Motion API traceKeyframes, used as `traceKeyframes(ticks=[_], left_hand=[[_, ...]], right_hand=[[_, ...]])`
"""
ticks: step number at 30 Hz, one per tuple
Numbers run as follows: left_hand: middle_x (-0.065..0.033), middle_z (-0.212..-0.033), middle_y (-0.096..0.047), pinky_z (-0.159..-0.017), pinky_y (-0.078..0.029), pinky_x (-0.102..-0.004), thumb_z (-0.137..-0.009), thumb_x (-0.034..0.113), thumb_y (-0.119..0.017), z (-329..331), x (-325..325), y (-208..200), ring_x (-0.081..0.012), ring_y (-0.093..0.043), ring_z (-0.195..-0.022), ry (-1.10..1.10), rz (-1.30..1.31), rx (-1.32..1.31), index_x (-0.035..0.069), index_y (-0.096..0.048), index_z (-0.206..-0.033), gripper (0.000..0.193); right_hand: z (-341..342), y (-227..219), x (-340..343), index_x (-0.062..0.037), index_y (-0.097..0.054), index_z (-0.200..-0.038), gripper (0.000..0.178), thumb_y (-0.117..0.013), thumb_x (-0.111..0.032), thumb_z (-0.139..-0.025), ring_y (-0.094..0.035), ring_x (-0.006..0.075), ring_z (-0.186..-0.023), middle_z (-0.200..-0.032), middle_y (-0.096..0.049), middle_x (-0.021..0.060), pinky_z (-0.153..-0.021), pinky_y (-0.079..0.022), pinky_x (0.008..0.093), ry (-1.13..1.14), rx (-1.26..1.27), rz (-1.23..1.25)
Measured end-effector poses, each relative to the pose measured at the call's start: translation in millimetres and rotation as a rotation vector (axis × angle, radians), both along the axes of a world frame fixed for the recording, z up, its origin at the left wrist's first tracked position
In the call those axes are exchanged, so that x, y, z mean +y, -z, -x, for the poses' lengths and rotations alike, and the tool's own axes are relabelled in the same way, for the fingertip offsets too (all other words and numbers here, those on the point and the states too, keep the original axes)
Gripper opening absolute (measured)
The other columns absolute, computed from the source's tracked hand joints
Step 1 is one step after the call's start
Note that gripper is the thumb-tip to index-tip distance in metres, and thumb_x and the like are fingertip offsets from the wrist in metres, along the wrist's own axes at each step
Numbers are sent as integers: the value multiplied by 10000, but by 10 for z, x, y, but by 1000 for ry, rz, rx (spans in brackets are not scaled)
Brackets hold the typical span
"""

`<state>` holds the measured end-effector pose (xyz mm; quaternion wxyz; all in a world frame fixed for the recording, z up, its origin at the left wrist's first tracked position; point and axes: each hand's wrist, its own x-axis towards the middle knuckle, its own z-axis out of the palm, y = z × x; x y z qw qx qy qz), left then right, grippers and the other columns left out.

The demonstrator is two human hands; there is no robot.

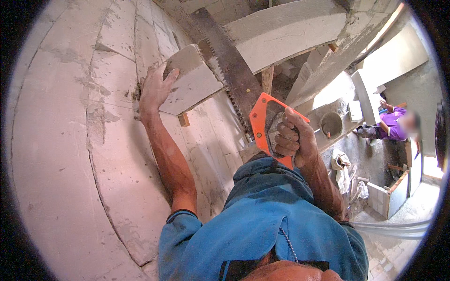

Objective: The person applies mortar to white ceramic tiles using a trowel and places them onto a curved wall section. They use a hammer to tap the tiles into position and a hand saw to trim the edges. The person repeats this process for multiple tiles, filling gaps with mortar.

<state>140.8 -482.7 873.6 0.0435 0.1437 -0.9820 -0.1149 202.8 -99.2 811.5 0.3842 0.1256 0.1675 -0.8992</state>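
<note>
My right hand is wrapped round the orange handle of a hand saw. Its dark, worn blade with coarse teeth slants up and to the left, along the right end of a pale masonry block. How deep the teeth sit in the block, if at all, I cannot tell. My left hand lies with spread fingers against the block's left end and the wall behind it. Under the block a small wooden piece sticks out from the wall.
Beyond the saw runs a long pale block beam, with a wooden prop below. Down to the right are a bucket, a pale cloth sack, hoses and a person in purple beside an upright slab.
</note>
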Motion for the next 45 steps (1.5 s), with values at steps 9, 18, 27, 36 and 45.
traceKeyframes(ticks=[9,18,27,36,45], left_hand=[[-233,-1286,-603,-1010,-461,-409,-877,471,-688,-39,8,-213,-308,-587,-1195,-35,-89,-94,-12,-629,-1288,637],[-220,-1227,-650,-935,-498,-376,-850,490,-717,-50,-57,-150,-306,-651,-1080,25,32,25,-17,-640,-1268,661],[-143,-1239,-619,-831,-524,-337,-846,475,-743,-31,-51,-175,-240,-647,-1036,-42,-28,-46,-13,-632,-1276,659],[-181,-1274,-591,-1028,-443,-400,-842,467,-751,-14,82,-255,-297,-576,-1197,-124,-199,-91,9,-623,-1290,653],[-165,-1300,-585,-967,-477,-376,-848,508,-734,-9,57,-248,-283,-586,-1186,-51,-80,-81,10,-609,-1309,690]], right_hand=[[94,16,-72,-169,-429,-760,369,-493,-387,-1050,-295,34,-353,-516,-315,-79,-298,-240,214,-64,64,41],[52,-32,-79,-179,-431,-767,352,-484,-374,-1054,-276,34,-361,-526,-317,-77,-306,-234,219,-81,19,52],[-7,-92,-45,-190,-408,-731,378,-516,-384,-1036,-279,49,-381,-522,-285,-84,-337,-233,245,-138,3,-50],[97,17,-257,-186,-414,-713,396,-522,-396,-1030,-284,48,-381,-505,-292,-87,-340,-240,244,-123,85,-10],[218,-108,-217,-205,-367,-700,416,-508,-400,-1039,-268,40,-395,-525,-278,-96,-360,-201,255,-135,54,-106]])
